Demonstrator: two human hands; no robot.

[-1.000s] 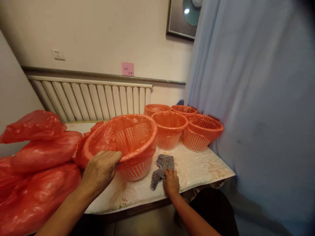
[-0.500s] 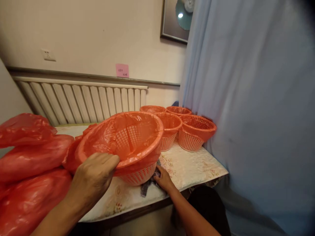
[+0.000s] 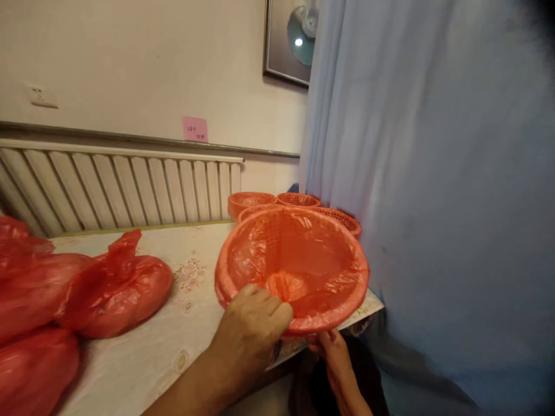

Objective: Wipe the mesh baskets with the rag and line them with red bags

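Note:
A plastic basket [image 3: 359, 292] lined with a red plastic bag is tilted, its open mouth facing me. The thin bag is folded over its rim and bunches at the bottom inside. My left hand [image 3: 255, 323] is closed around the near rim, thumb to the right. Beneath that rim, to the right, is my right hand [image 3: 336, 349]; the basket hides most of its fingers, so I cannot tell whether they grip anything. A small dark item [image 3: 276, 350] shows partly below the basket, beside my left hand.
Filled red bags [image 3: 125, 294] lie at the left on the floral-covered table [image 3: 191, 323]. More red baskets [image 3: 254, 200] stand behind the held one. A blue curtain [image 3: 425, 190] hangs at the right; a radiator [image 3: 143, 188] runs along the wall.
The lined basket has moved right, away from the filled bags, and tipped further toward me. My right hand has moved from the dark item to beneath the rim. The view has shifted.

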